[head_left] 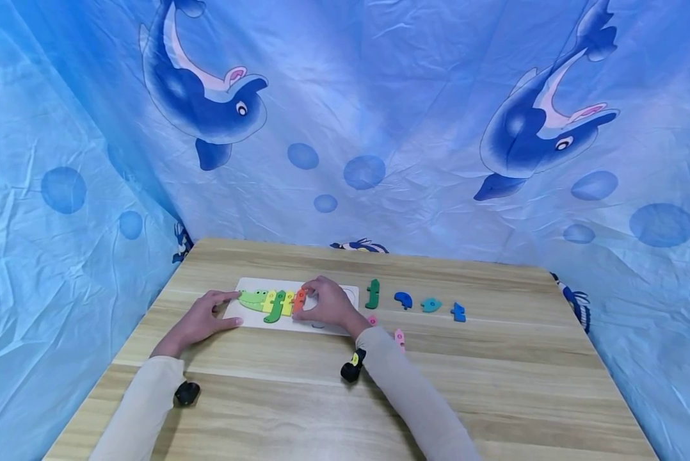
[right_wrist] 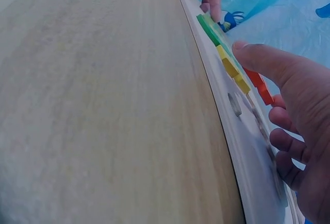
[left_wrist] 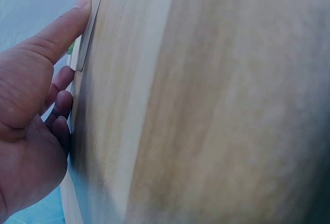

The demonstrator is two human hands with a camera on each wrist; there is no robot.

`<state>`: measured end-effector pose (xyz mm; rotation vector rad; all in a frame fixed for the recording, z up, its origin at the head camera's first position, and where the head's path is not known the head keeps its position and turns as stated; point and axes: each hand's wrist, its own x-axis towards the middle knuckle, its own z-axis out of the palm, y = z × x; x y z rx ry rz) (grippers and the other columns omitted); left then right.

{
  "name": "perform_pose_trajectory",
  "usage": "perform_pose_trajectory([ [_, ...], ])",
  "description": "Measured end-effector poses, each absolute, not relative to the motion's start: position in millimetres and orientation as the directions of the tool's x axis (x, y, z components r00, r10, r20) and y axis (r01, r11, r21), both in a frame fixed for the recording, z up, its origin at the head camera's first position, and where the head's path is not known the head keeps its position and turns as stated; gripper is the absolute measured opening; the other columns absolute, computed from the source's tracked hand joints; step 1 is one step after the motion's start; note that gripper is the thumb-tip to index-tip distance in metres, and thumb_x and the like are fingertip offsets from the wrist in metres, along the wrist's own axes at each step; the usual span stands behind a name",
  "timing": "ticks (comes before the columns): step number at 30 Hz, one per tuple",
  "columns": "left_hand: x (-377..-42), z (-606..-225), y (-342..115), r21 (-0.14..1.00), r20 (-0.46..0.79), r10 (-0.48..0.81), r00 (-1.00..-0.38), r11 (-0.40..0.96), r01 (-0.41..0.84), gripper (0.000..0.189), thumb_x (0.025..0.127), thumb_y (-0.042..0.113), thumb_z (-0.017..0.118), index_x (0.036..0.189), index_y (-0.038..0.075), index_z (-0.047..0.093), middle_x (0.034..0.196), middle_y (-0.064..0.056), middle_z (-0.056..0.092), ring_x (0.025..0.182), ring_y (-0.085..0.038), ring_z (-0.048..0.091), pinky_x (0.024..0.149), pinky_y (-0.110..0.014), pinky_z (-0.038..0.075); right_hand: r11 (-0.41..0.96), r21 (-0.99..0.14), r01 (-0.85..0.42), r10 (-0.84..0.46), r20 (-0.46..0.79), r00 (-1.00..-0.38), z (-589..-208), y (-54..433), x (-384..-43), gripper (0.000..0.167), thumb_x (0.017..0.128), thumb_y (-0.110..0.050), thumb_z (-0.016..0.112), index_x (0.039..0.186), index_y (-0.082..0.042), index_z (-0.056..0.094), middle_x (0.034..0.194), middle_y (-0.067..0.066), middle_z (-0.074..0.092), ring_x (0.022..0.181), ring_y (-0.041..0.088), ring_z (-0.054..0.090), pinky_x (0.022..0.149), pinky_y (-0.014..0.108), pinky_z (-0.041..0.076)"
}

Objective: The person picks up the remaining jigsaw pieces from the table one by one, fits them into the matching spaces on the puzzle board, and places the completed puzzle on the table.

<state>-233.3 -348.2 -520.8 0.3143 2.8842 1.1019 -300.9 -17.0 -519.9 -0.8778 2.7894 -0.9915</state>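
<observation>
Right hand (head_left: 329, 306) pinches orange piece (head_left: 299, 301) by ends, apt hold; likely light, stiff. Left hand (head_left: 202, 317) spread, touching board (head_left: 284, 285) beneath right hand.

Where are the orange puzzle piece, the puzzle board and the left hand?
Orange puzzle piece (head_left: 299, 301), head view: middle of its face.
Puzzle board (head_left: 276, 285), head view: bare far strip.
Left hand (head_left: 203, 317), head view: back of hand.
</observation>
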Motion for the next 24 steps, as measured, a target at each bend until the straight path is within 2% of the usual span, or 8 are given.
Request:
perform_pose_trajectory([
  [15,-231.9,-519.6,-347.7,0.670,0.026,0.194,-0.981,0.725,0.162,0.071,0.089,0.034,0.081,0.146,0.002,0.054,0.139,-0.026,0.050,0.132,-0.048,0.044,0.107,-0.066,0.038,0.647,-0.588,-0.485,-0.527,0.114,-0.842,-522.0,-21.3,-299.9,0.073,0.075,-0.055,0.087,0.132,-0.014,0.068,0.104,-0.008,0.058,0.092,0.007,0.054,0.082,0.024,0.050],
  [24,-231.6,-520.0,-347.6,0.669,0.046,0.203,-0.978,0.721,0.181,0.071,0.088,0.033,0.082,0.145,0.001,0.055,0.140,-0.027,0.050,0.132,-0.048,0.044,0.107,-0.065,0.038,0.653,-0.588,-0.478,-0.522,0.108,-0.846,-524.0,-21.7,-300.5,0.075,0.074,-0.059,0.087,0.133,-0.015,0.069,0.103,-0.008,0.058,0.090,0.007,0.053,0.082,0.024,0.050],
])
